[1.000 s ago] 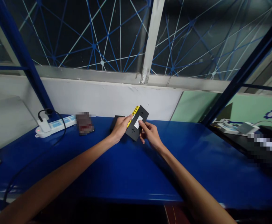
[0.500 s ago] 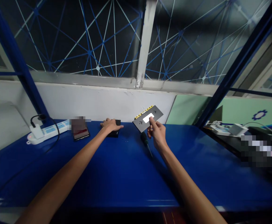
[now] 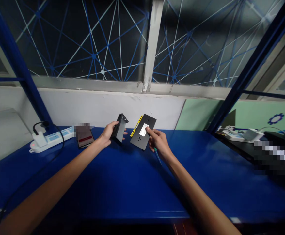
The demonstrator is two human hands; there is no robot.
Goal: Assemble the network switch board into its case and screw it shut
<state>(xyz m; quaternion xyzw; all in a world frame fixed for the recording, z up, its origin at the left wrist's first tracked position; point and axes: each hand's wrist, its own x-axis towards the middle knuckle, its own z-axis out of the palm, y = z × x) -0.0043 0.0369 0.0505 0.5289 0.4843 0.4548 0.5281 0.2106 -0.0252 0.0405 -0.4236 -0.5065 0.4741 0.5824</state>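
Raised above the blue tabletop, a black U-shaped metal cover (image 3: 119, 130) is gripped by my left hand (image 3: 107, 133), thumb on its near side and fingertips showing past its far edge. My right hand (image 3: 160, 142) is closed on a flat black metal box (image 3: 149, 125), thumb pressed by its white label. Yellow and black stripes run along the box's left edge. The two pieces are tilted and apart, with a narrow gap between them. Under my right hand is a screwdriver (image 3: 158, 156), its handle mostly hidden.
On the left of the blue table (image 3: 122, 189) are a white power strip (image 3: 56, 137) with a plugged-in adapter, a black cable (image 3: 56, 156) and a dark phone-like device (image 3: 85, 138). A white charger (image 3: 253, 134) and a pixelated dark item stand at the right. A wall and window rise behind.
My left hand has lifted the black cover off the table and turned it toward the right. My right hand has brought the box left and slightly down, tilting it more steeply.
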